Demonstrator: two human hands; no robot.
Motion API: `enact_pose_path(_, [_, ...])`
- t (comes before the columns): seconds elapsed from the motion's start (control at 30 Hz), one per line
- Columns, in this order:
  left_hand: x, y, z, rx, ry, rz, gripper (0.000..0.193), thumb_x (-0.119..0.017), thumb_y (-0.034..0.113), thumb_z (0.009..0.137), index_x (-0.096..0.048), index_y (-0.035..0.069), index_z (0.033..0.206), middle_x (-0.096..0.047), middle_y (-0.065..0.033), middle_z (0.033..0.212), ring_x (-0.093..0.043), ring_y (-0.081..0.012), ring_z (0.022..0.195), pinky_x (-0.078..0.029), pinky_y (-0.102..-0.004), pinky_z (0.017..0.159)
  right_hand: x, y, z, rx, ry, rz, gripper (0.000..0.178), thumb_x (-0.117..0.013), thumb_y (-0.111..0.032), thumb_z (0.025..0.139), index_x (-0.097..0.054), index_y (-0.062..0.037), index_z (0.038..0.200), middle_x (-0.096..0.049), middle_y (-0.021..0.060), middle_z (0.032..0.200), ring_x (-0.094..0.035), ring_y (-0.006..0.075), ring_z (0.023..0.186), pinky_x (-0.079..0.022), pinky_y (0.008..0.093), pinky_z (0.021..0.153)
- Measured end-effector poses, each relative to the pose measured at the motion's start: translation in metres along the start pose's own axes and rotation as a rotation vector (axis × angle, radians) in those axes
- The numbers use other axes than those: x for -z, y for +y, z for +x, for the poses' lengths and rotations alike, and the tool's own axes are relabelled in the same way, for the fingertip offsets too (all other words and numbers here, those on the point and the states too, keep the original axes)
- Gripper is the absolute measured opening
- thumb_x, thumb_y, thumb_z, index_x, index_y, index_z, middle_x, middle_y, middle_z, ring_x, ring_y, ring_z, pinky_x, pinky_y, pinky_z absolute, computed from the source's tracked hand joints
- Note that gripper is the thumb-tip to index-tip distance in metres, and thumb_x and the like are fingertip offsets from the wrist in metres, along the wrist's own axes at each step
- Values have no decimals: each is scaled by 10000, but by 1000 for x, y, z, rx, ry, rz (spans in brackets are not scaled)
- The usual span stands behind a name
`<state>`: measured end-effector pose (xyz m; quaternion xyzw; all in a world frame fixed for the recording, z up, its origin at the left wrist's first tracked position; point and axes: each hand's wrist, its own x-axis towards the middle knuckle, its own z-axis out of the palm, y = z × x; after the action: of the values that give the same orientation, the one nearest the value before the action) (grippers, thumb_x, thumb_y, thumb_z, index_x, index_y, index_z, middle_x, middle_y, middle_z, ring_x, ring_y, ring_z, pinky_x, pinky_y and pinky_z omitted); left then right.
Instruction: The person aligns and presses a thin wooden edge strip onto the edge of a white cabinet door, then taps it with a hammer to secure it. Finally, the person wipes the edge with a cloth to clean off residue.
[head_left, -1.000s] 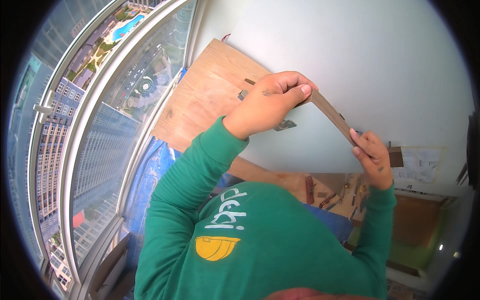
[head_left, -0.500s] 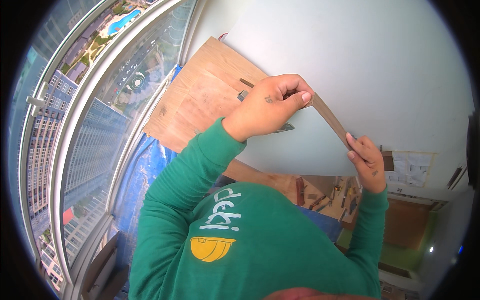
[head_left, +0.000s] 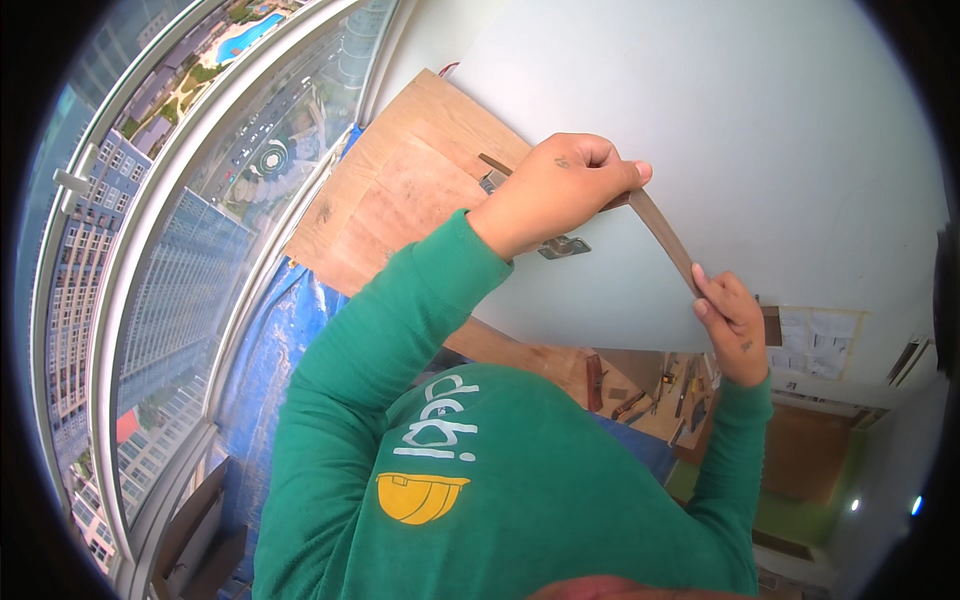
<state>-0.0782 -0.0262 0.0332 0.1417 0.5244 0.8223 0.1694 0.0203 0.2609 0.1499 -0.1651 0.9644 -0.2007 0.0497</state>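
A thin brown wooden strip (head_left: 662,232) is held up at a slant in front of the pale wall. My right hand (head_left: 735,325) grips its lower end, thumb on one side and fingers on the other. At the upper end my left hand (head_left: 570,185) is closed, thumb and forefinger pinched together; its palm side and part of the strip there are hidden. Below the left wrist shows a small silver metal fitting (head_left: 565,247), its kind unclear. A dark narrow piece (head_left: 494,163) and another small metal part (head_left: 488,183) are partly covered by the left hand.
A large wooden board (head_left: 400,170) stands beyond my left arm, next to blue plastic sheeting (head_left: 285,330) and a curved window (head_left: 240,200). Several hand tools lie on a wooden bench (head_left: 570,372) to the right. Papers (head_left: 822,340) hang on the wall.
My left hand has shifted slightly up and right, its thumb now higher over the strip's end. The metal fitting below the wrist shows more fully. The right hand has barely moved.
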Motion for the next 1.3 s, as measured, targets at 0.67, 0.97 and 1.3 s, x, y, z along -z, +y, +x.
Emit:
enact_pose_path(0.67, [-8,-19,8,-221,140,28,216,-711,194,986,-687,19,860,-608,38,750,-516,-48,698,-422,-236,620,0,-1,1,-2,8,-11,484,-685,0,952,-669,-118,1422,-486,39,868,-467,158,789,-408,274,719])
enact_pose_path(0.97, [-17,-27,0,-386,216,-129,116,-607,52,997,-700,13,1054,-645,5,917,-566,-57,810,-473,-239,694,3,5,5,18,17,45,464,-675,-10,965,-674,-109,1418,-478,30,870,-457,148,778,-406,277,708])
enact_pose_path(1.3, [-12,-40,2,-879,252,341,205,-576,-122,891,-709,-41,1025,-717,-142,1168,-647,-147,900,-532,-285,761,3,10,3,1,13,78,455,-668,-28,979,-672,-124,1423,-427,18,853,-429,134,757,-397,277,689])
